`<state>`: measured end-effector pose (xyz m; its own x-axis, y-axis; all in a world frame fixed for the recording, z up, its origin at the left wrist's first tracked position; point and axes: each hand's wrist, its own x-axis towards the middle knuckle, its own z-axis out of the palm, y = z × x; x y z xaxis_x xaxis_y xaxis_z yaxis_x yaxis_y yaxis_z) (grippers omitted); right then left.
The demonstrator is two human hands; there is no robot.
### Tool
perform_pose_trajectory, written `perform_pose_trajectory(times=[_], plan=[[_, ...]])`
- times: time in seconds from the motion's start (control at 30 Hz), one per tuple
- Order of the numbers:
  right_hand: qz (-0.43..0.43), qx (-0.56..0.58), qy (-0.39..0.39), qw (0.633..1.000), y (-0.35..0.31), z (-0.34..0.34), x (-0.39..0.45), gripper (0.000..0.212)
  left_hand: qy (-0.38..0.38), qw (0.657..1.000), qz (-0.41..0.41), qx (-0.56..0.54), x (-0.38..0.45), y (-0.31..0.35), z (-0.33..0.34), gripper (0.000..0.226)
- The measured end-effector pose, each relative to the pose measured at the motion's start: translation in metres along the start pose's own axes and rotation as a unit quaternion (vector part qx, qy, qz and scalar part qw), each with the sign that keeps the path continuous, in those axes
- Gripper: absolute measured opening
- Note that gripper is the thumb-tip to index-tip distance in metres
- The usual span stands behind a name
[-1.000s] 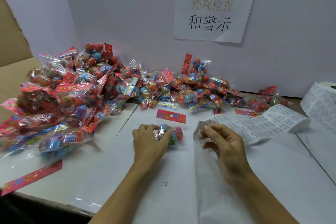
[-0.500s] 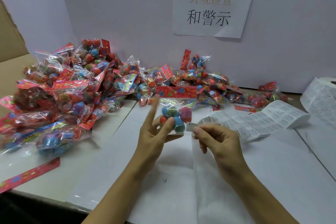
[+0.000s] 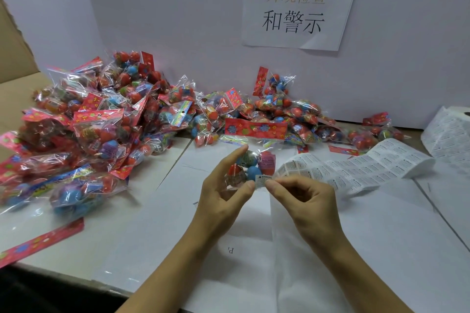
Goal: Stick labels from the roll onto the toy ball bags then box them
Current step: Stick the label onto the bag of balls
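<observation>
A heap of clear plastic toy ball bags covers the white table. The left hand grips one red-topped bag above it; the right hand pinches a small white warning label against it.

White wall behind, with taped paper sign. Desk covered in white sheets. Brown board, perhaps cardboard, at left.
</observation>
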<state>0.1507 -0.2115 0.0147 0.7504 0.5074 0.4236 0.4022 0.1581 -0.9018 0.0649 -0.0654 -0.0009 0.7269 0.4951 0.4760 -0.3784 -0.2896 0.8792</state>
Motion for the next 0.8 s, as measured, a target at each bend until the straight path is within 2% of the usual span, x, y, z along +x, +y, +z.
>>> perform_pose_trajectory(times=[0.23,0.53,0.7,0.8], plan=[[-0.005,0.005,0.0,1.0,0.0,0.007,-0.001,0.01,0.031,0.998,0.052,0.015,-0.001,-0.001,0.0,0.056],[-0.012,-0.023,0.008,1.0,0.001,0.008,-0.001,0.009,0.038,0.997,0.061,0.01,0.001,-0.003,0.003,0.061],[-0.005,-0.047,0.054,0.997,0.008,0.008,-0.001,0.003,0.039,0.998,0.047,-0.015,0.002,-0.002,0.004,0.057],[0.009,-0.059,0.122,0.991,0.012,0.003,0.003,0.013,0.06,0.997,0.039,-0.044,0.003,0.001,0.001,0.058]])
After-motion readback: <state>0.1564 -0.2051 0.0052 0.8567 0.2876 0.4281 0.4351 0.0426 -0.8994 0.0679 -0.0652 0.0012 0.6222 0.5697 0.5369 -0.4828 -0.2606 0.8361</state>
